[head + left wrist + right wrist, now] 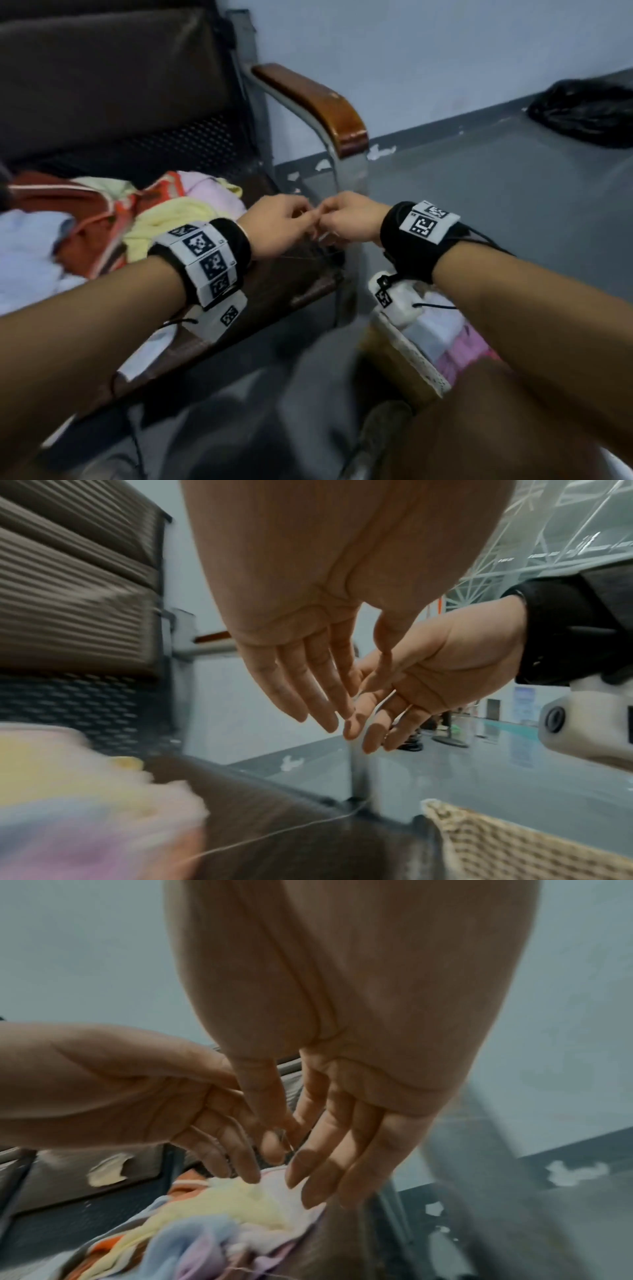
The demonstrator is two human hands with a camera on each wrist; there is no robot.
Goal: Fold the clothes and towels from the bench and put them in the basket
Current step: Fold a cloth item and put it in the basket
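Observation:
A loose pile of clothes and towels [164,212], yellow, pink, orange and pale blue, lies on the dark bench seat [281,284]. It also shows blurred in the left wrist view [68,791] and under the fingers in the right wrist view [222,1218]. My left hand [301,216] and right hand [329,216] meet fingertip to fingertip above the seat's right end, just right of the pile. Each pinches thin thread [308,255] between thumb and forefinger, the other fingers fairly straight. More thread [274,831] trails over the seat. The woven basket [407,359] stands on the floor under my right forearm.
The bench's wooden armrest [318,102] and metal frame rise just behind my hands. Pink and white folded cloth [469,346] lies in the basket. A black bag [582,113] sits on the grey floor by the far wall. My knee fills the lower right.

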